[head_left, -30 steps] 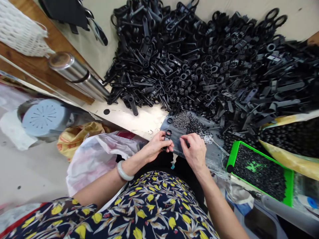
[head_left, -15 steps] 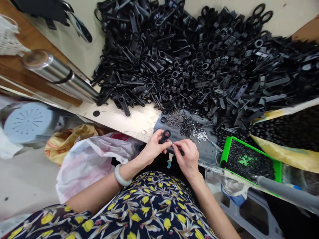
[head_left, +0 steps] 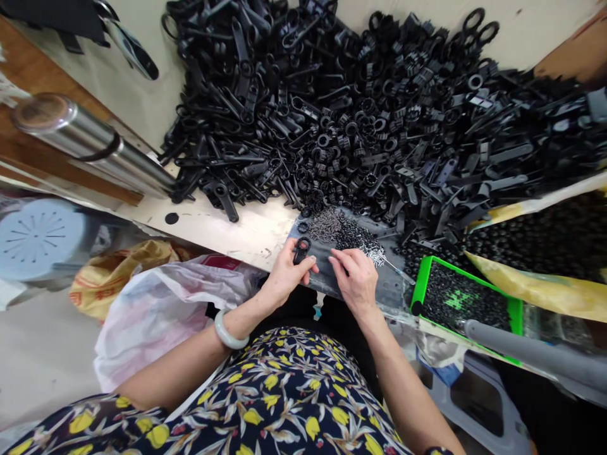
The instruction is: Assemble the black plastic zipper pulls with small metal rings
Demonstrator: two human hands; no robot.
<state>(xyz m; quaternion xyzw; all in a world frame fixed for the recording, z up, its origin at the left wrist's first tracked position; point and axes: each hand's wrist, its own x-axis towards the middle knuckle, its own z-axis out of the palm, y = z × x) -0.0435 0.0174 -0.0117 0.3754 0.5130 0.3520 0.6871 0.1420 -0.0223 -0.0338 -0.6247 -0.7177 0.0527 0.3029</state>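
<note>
My left hand (head_left: 283,276) is closed around a black plastic ring-ended part (head_left: 301,251), its ring pointing up and away from me. To its right, my right hand (head_left: 358,281) has its fingers curled with thumb and index finger close together; anything between them is too small or hidden. Both hands are over the front edge of a dark grey mat (head_left: 323,260), apart from each other. Beyond my right hand lie small heaps of brownish-grey bits (head_left: 324,226), tiny black pieces (head_left: 349,234) and silver pins (head_left: 376,255). A thin metal tool (head_left: 399,271) rests beside the pins.
A large pile of black plastic parts (head_left: 294,120) covers the back of the table. On the right stand a green tray (head_left: 420,283) of small black pieces and an open yellow-edged bag (head_left: 531,281). A steel flask (head_left: 90,136) stands left; a white plastic bag (head_left: 142,328) hangs below.
My hands have moved apart: the right has drawn away from the black part and shifted toward the small heaps. The left still holds the part, now tipped more upright. The whole view has shifted slightly.
</note>
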